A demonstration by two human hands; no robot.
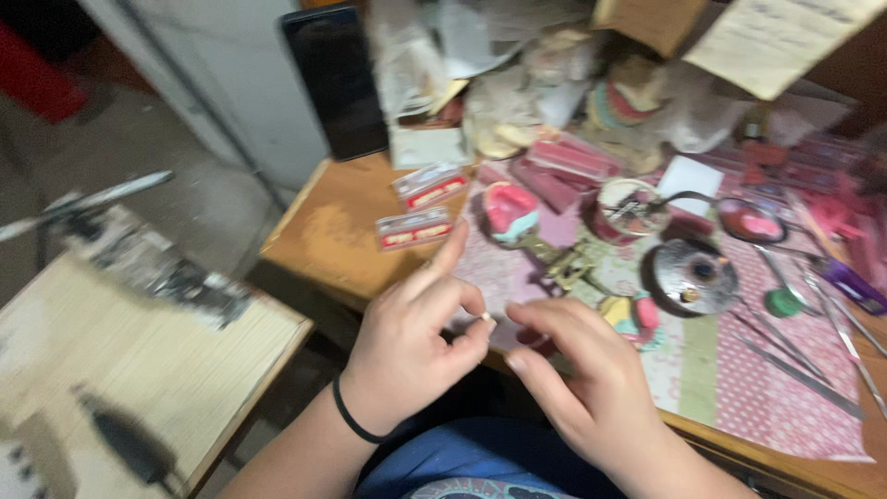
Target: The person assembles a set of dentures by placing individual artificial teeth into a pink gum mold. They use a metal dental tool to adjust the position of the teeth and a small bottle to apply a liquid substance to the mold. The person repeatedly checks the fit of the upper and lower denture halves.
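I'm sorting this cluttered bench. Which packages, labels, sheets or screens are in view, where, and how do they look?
Dark phone screen: leaning at the back left, black glossy rectangle, unlit.
Upper flat clear packet: on the wooden desk, red and white label.
Lower flat clear packet: just before it, near the left hand, same colours.
Cream paper sheet: top right, tilted, faint writing.
White blank card: right of centre.

A small dental-craft workshop: the cluttered wooden worktop carries a pink denture model on a brass articulator, thin metal hand tools, wax strips and small boxes.
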